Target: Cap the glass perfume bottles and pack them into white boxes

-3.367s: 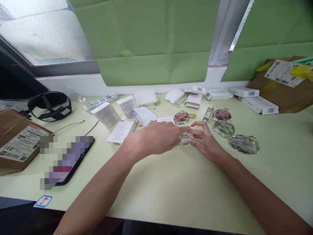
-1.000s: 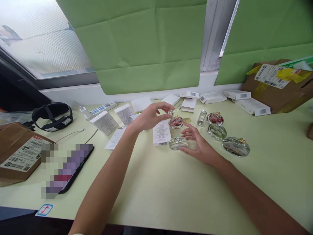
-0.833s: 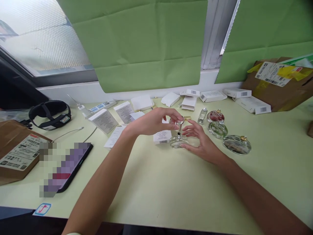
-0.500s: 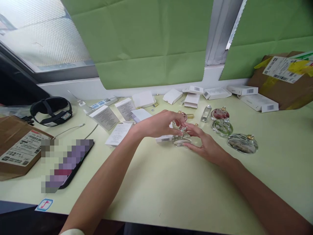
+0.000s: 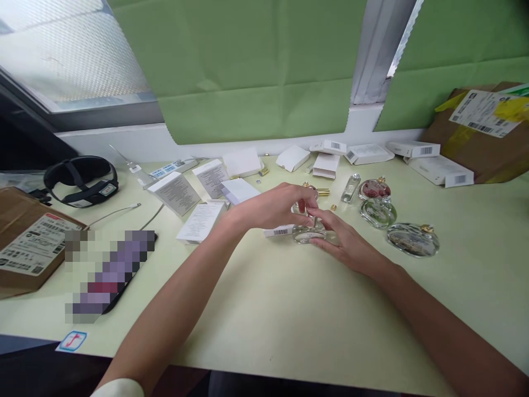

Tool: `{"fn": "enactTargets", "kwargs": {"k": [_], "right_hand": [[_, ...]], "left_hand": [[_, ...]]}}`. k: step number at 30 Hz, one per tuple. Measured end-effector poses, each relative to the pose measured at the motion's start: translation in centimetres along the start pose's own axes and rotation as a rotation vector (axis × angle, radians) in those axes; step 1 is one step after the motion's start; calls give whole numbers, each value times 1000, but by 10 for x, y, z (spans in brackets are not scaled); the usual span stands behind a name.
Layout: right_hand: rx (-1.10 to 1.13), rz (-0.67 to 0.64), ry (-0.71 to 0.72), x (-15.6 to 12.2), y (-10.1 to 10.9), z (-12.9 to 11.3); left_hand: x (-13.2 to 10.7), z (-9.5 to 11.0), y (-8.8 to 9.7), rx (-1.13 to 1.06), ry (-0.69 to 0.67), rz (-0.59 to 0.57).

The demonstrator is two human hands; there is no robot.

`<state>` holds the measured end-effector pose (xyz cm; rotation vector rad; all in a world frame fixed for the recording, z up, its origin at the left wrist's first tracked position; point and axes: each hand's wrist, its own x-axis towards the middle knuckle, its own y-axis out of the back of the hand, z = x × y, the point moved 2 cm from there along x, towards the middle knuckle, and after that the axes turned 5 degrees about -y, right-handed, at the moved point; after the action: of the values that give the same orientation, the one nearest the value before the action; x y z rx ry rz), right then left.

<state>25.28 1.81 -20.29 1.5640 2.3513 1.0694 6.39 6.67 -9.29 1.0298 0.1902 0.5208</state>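
Observation:
A small clear glass bottle point(image 5: 306, 235) lies on the pale green table point(image 5: 289, 309) in the middle. My left hand point(image 5: 273, 208) reaches over it, fingertips pinched on a small silver cap at the bottle's neck. My right hand point(image 5: 345, 242) rests beside the bottle on its right, fingers touching and steadying the glass. A white box with a barcode point(image 5: 278, 231) lies just left of the bottle, partly hidden by my left hand.
Round glass bottles point(image 5: 413, 239), two with red content point(image 5: 374, 190), lie to the right. White boxes point(image 5: 367, 154) and leaflets point(image 5: 176, 193) are scattered along the back. A phone point(image 5: 109, 273), a black headband point(image 5: 80, 173) and cardboard parcels point(image 5: 25, 242) point(image 5: 483, 132) sit at the sides.
My left hand picked a small silver cap from farther back and brought it down onto the clear bottle's neck. My right hand stayed at the bottle, closing in on it.

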Motion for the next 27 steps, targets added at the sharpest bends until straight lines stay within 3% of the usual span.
{"fn": "enactTargets", "kwargs": {"k": [17,21,24,27], "right_hand": [[42,56,13,3,-5,8],[83,68,44,3,-5,8],[79,46,1,2,0,6],[82,46,-73,1,9,3]], "left_hand": [[2,-1,-6,20,79,-37],[-2,-1,1,44,90,-59],[-13,-13,13,67,201,-78],[-21,-34,17,223,483,-48]]}}
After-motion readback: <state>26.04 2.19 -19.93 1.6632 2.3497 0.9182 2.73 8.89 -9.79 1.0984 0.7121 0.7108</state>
